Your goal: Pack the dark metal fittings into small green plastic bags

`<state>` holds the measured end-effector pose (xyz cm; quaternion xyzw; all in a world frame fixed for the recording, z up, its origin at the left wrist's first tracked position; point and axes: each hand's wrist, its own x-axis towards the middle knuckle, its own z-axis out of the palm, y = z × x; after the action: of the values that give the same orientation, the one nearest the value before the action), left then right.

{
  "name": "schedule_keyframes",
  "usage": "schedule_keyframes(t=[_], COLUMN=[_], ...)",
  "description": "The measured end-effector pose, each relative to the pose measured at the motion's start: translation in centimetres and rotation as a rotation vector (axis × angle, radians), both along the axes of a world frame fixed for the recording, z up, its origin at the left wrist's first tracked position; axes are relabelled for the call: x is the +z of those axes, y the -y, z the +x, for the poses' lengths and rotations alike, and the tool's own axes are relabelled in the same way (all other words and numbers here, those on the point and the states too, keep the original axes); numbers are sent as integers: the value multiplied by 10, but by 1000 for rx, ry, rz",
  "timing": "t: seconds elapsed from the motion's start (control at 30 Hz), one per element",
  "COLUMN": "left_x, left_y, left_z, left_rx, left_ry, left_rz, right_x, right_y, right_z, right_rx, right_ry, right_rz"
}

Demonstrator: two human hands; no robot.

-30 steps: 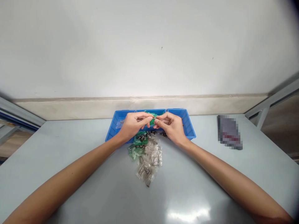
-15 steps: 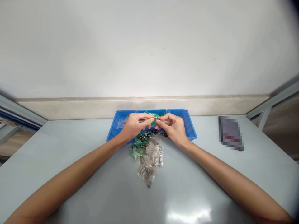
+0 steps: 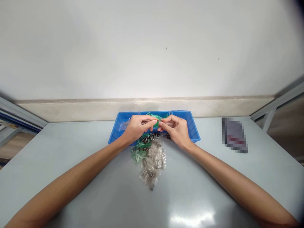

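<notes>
My left hand (image 3: 139,126) and my right hand (image 3: 175,128) meet fingertip to fingertip over the middle blue bin (image 3: 166,113). Each is closed in a pinch on something too small to make out. Green plastic bags (image 3: 152,115) lie in that bin behind my fingers. The left blue bin (image 3: 113,132) has clear bags (image 3: 123,124) in it. In front of the bins, dark small parts (image 3: 147,138) lie on green bags (image 3: 139,155), beside a heap of clear bags (image 3: 156,156) with small metal parts.
A right blue bin (image 3: 193,126) stands beside my right hand. On the grey table (image 3: 95,190), a blurred dark item (image 3: 234,134) lies at the right. A pale wall (image 3: 152,63) rises behind, with metal frames at both sides.
</notes>
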<state>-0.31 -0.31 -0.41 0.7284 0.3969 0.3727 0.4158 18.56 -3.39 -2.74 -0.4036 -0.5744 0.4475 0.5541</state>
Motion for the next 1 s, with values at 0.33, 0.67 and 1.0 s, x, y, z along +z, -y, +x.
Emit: schedule_keyframes(t=[0.33,0.67,1.0], left_x=[1,0,1], left_y=[1,0,1], left_z=[0,0,1], left_rx=[-3,-23,-27], left_ry=[4,11,10], left_rz=[-10,-34,-14], right_x=[-2,-2,-2], right_y=[-1,1,0], right_z=[1,0,0], right_rx=[6,-21,-29], right_ry=[-8,46,64], right_rz=[-2,8,17])
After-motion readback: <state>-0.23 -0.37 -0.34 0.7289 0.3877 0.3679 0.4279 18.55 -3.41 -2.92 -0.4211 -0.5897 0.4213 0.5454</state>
